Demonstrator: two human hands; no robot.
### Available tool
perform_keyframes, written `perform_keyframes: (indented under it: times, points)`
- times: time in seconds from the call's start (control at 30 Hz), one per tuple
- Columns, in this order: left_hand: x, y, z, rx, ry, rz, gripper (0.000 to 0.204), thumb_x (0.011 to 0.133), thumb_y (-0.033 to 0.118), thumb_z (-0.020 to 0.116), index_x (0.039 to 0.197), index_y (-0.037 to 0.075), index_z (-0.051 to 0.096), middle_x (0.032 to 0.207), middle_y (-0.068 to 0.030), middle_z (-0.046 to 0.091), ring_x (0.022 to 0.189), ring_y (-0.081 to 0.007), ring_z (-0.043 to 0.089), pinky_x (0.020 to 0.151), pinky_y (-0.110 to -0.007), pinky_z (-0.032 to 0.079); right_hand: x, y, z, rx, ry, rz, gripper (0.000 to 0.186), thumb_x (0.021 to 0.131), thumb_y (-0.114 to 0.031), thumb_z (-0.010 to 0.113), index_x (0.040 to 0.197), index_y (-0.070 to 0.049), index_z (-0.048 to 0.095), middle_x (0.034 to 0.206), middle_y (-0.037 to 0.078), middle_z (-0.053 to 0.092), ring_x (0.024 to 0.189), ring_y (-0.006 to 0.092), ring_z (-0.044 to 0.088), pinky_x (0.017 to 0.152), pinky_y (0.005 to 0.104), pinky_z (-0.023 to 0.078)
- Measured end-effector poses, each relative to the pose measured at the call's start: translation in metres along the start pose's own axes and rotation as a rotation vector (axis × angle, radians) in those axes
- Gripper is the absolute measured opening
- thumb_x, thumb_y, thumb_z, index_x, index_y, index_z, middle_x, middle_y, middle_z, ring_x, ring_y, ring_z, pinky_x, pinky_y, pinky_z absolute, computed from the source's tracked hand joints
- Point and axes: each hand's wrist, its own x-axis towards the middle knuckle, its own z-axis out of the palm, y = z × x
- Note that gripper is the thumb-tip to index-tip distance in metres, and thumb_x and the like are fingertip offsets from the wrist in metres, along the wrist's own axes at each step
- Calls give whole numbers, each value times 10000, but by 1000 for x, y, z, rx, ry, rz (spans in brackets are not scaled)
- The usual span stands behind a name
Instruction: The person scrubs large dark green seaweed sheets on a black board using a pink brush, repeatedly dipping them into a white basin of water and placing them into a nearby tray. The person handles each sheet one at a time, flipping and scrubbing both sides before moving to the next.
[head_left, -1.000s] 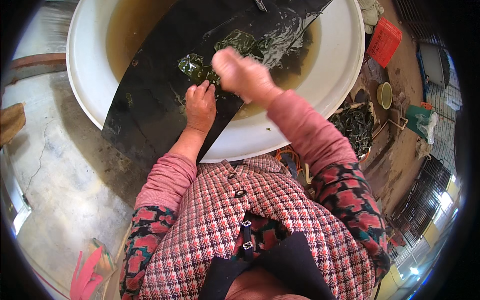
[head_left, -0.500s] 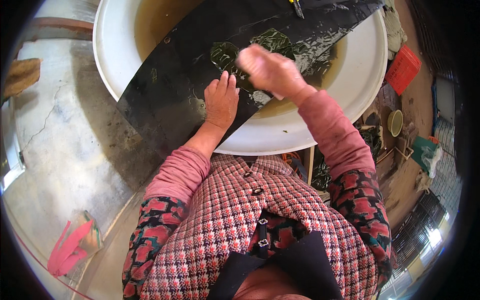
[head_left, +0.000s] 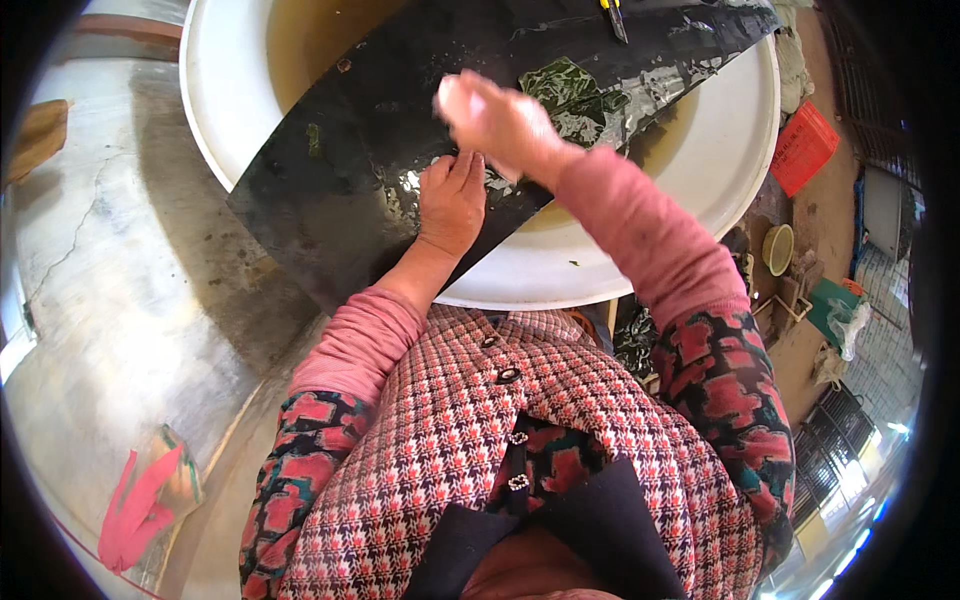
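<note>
A broad black board (head_left: 330,190), wet and shiny in patches, lies across a white round tub (head_left: 590,275). My left hand (head_left: 452,205) rests on the board with its fingers stretched out, fingertips close to my right hand. Over the board, my right hand (head_left: 505,125) is smeared by motion, so its fingers and anything in them cannot be made out. Just beyond it lies a wet, dark green, leaf-like sheet (head_left: 565,90). A yellow-handled cutter knife (head_left: 615,20) lies on the board at the far edge of view.
Brownish water (head_left: 300,45) shows in the tub. To the right are a red printed sheet (head_left: 805,148), a small yellowish basin (head_left: 778,249) and a green item with a clear plastic bag (head_left: 848,325). A pink cloth (head_left: 135,515) lies on the floor at lower left.
My right hand has swept left and slightly toward me, next to my left fingertips. The green piece that lay left of it no longer shows there. My left hand has shifted slightly right.
</note>
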Motion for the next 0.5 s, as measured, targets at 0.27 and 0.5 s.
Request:
perform_keyframes:
  times: [0.27, 0.5]
  points:
    - [-1, -2, 4, 51, 80, 14, 247, 760, 73, 676, 1004, 39, 685, 1143, -93, 668, 950, -262, 586, 811, -392, 483, -93, 40, 7, -8, 14, 138, 732, 734, -348, 701, 1410, -249, 438, 966, 227, 635, 847, 418, 651, 766, 472, 545]
    - [-2, -2, 5, 127, 77, 58, 294, 795, 105, 677, 1085, 55, 661, 1181, -71, 634, 929, -256, 575, 810, -387, 471, -208, 107, -21, 93, 249, 365, 739, 758, -267, 750, 1419, -151, 440, 1136, 201, 636, 969, 338, 668, 844, 411, 544]
